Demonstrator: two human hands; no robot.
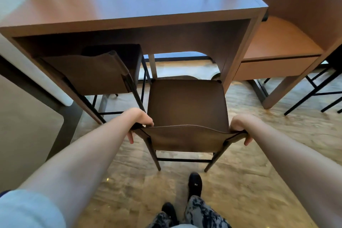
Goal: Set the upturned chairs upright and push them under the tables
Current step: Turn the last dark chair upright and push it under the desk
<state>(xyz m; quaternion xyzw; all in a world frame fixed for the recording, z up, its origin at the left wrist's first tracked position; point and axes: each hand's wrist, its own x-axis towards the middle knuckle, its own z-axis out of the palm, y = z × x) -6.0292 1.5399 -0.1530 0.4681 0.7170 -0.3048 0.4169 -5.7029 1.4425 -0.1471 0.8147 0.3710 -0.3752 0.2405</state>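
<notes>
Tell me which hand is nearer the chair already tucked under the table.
Left. The left hand grips the held chair's backrest corner right beside the tucked chair's rear leg. The right hand grips the opposite corner, a full backrest width farther away.

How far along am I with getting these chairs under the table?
Done: the left chair stands upright, tucked under the table. In hand: the second chair is upright, left hand and right hand gripping its backrest. Left: push it in; only its front edge reaches the table.
</notes>
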